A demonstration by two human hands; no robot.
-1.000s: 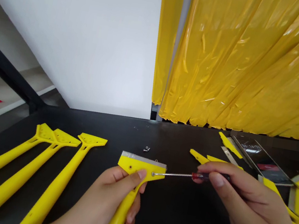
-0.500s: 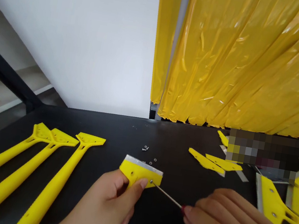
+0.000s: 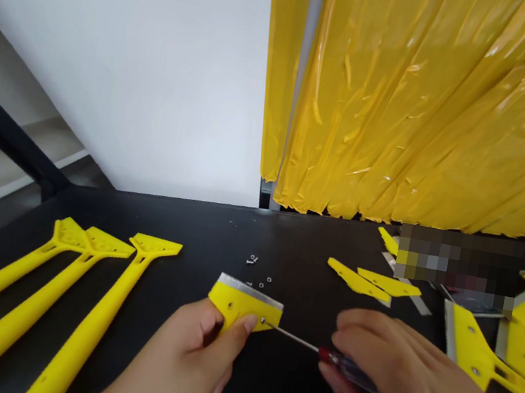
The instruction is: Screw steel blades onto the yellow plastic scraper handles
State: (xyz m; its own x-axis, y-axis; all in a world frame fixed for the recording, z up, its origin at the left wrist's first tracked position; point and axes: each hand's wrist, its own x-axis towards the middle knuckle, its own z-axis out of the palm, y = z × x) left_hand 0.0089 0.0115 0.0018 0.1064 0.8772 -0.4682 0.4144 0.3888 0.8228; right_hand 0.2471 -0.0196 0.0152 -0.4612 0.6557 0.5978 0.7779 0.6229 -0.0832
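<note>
Left hand (image 3: 177, 361): grip clenched on a yellow plastic scraper head (image 3: 235, 307), held above the worktop (image 3: 176, 222) at near centre, steel blade (image 3: 247, 286) along its far edge. Right hand (image 3: 412, 385): grip closed on a red-handled screwdriver (image 3: 344, 367), shaft tip at a hole in the head's right corner. Small screws (image 3: 252, 260) lie just far of the head. Three long-handled yellow scrapers (image 3: 91, 302) lie left.

Three long-handled scrapers (image 3: 90, 322) lie left on the bench (image 3: 196, 225), what look like screws (image 3: 252, 260) behind centre, more scrapers (image 3: 472, 349) right.
</note>
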